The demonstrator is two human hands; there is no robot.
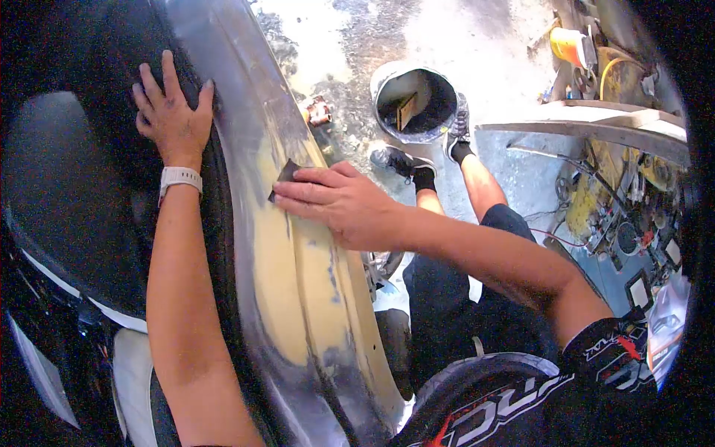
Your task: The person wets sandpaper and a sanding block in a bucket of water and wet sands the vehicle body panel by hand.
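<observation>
A car's door sill (pixel 257 104) runs from the top of the view to the bottom, bare grey metal with a long patch of cream body filler (pixel 274 261) on it. On the upper part of this patch, my right hand (pixel 350 205) presses a small dark piece of sandpaper (pixel 285 177) under its fingers. My left hand (pixel 175 123) lies with its fingers spread on the dark car interior, its thumb beside the black door seal (pixel 221 186). Blue-grey spots show through the filler below my right hand.
A round bucket (pixel 380 78) with a piece of wood inside stands on the floor by my shoes (pixel 402 158). At the right are a long curved panel (pixel 588 128), an orange-and-white object (pixel 570 47) and cluttered tools. A car seat (pixel 74 201) is at the left.
</observation>
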